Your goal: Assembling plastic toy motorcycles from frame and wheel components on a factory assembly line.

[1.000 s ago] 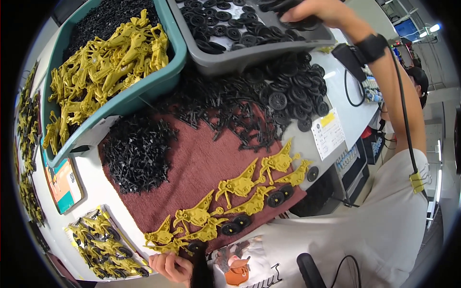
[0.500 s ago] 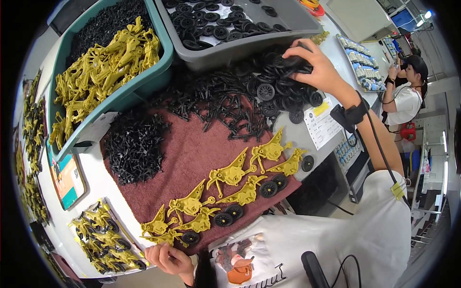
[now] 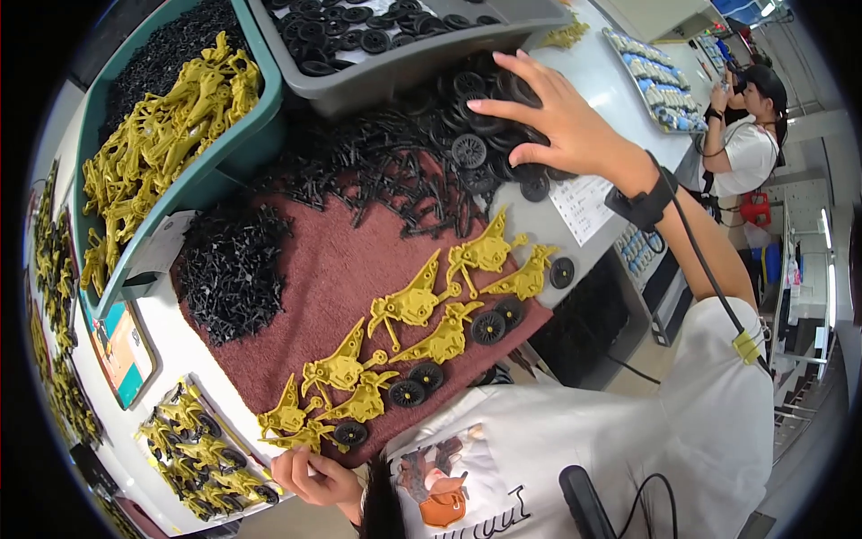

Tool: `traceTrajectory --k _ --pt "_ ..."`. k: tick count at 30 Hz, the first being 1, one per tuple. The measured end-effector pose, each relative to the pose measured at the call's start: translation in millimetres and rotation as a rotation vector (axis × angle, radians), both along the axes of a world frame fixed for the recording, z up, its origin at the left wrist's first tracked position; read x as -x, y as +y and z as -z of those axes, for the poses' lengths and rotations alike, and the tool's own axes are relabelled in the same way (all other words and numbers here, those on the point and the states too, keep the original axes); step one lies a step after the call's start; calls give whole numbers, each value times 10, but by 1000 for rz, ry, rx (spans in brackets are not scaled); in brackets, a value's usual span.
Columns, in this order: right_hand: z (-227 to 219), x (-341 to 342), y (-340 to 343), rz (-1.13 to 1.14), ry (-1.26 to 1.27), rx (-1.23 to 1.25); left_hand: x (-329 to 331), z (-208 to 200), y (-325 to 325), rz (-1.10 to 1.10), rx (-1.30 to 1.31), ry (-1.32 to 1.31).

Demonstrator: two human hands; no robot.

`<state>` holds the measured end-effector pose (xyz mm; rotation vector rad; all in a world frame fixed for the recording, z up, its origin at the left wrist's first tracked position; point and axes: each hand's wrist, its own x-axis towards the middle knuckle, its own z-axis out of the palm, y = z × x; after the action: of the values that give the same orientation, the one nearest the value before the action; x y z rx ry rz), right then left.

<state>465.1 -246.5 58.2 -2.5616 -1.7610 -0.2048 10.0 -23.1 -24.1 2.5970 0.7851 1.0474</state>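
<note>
My right hand [image 3: 570,130] hovers over the pile of black spoked toy wheels [image 3: 469,151], fingers spread; no wheel shows in its grasp. At the front left of the maroon towel, my left hand [image 3: 314,478] has its fingers curled against the lowest yellow motorcycle-frame part [image 3: 301,437]; whatever they pinch is hidden. Yellow frame parts [image 3: 416,301] lie on the towel [image 3: 314,251] in two slanting rows. Black wheels with yellow centres [image 3: 407,393] sit along the near row, and a single wheel [image 3: 561,272] rests beyond the towel's right end.
A teal bin [image 3: 193,171] holds yellow frames and small black parts. Behind the pile stands a grey bin [image 3: 359,76] of wheels. Small black pieces [image 3: 232,274] are heaped on the towel. Assembled yellow motorcycles [image 3: 202,449] fill a tray at left. A co-worker [image 3: 754,135] is at right.
My right hand has spread its fingers and drawn slightly toward me over the wheels. My left hand stays by the same frame part. The whole view has shifted a little.
</note>
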Motion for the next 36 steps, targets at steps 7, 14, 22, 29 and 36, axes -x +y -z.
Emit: traceTrajectory --k 7,14,22,29,36 --pt "-337 461 -174 4 -82 -150 -14 -22 14 29 -16 -18" --pt "-362 1185 -704 351 631 -124 -5 17 4 -7 -22 -64" --pt "-1212 -9 -127 99 266 64 13 -15 -4 -8 17 -27" --pt "-985 -1587 1129 378 341 371 56 -4 6 -32 17 18" --pt "-330 -1573 1848 409 901 474 -151 20 144 -31 -219 -194"
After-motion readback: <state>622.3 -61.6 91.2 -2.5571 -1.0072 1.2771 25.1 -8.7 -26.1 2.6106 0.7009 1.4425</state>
